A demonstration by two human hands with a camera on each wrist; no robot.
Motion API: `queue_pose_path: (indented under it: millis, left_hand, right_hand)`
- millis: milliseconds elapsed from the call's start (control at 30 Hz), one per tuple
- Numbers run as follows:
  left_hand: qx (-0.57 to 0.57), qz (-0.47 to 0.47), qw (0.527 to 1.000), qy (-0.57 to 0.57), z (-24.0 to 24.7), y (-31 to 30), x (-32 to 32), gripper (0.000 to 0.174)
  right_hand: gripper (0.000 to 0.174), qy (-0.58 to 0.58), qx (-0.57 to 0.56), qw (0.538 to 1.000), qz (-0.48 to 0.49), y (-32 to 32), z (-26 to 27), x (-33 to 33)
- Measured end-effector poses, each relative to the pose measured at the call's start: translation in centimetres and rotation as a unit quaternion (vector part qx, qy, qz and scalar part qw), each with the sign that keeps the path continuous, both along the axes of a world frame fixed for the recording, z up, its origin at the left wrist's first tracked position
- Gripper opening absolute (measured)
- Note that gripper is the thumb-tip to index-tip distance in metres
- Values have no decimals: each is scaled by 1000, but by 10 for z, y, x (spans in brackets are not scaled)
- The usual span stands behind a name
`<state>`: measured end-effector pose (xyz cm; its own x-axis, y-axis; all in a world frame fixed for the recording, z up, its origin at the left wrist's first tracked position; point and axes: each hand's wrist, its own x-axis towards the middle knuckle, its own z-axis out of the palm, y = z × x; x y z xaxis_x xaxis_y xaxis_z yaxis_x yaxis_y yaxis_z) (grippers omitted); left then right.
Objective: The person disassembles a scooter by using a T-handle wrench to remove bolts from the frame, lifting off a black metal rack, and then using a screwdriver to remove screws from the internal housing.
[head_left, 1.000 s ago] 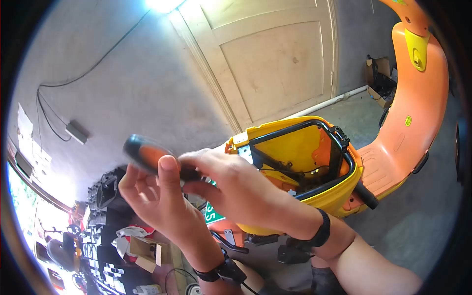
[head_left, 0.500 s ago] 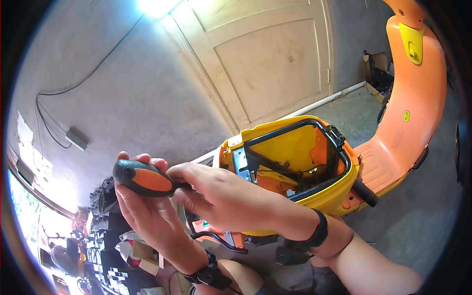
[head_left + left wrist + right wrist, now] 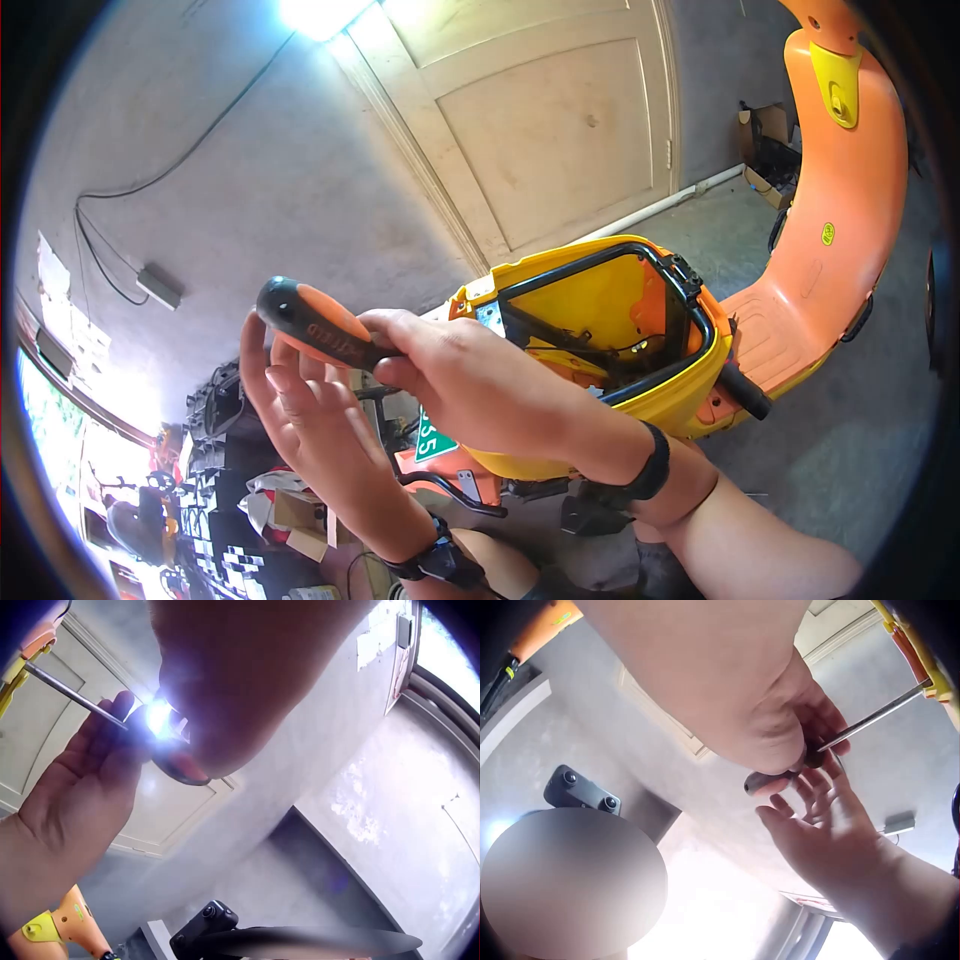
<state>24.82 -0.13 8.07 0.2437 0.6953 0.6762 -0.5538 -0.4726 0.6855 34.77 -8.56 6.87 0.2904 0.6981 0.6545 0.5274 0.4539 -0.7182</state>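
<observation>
A screwdriver [image 3: 328,325] with a black and orange handle is tilted in front of me. Fingers and thumb of my right hand [image 3: 480,375] pinch the handle's front end, beside the shaft. My left hand [image 3: 335,440] is just below the handle, palm up and fingers loosely spread, overlapping it in the head view. Both wrist views show the metal shaft [image 3: 874,720] running toward the yellow and orange body of a scooter [image 3: 575,262]. The shaft is hidden behind my right hand in the head view.
The scooter's uncovered yellow compartment has a black tube frame [image 3: 590,270] round its top. A green plate [image 3: 434,440] and a black bar [image 3: 450,488] sit at its near end. Black parts and cardboard boxes [image 3: 300,515] stand lower left; a door [image 3: 560,140] is behind.
The screwdriver's handle has turned, now showing its lettering. My left hand has come off the handle, its fingers spreading below it, while my right hand keeps its pinch.
</observation>
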Motion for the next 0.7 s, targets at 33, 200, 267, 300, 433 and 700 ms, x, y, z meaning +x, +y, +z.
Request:
queue_pose_path:
  millis: [33, 200, 267, 300, 433, 700]
  left_hand:
    - [2, 1, 1000, -1, 1, -1, 1, 59]
    - [-17, -156, 988, -6, -7, 12, -3, 49]
    - [-41, -159, 986, -17, -10, 17, -2, 43]
    - [-50, -163, 985, -22, -9, 19, -4, 42]
    - [-60, -69, 996, 12, -7, 0, -1, 51]
    - [2, 80, 997, 14, -5, -9, 2, 39]
  right_hand:
    - [32, -1, 2, 1000, 1, 1, 0, 1]
    - [31, 26, -46, 998, 23, 2, 0, 0]
    - [31, 46, 20, 999, 3, 8, -8, -2]
    - [32, 37, 43, 998, -7, 10, -11, -4]
    - [39, -16, 55, 995, -83, 7, -11, -11]
    - [23, -27, 116, 986, -117, 11, -10, -13]
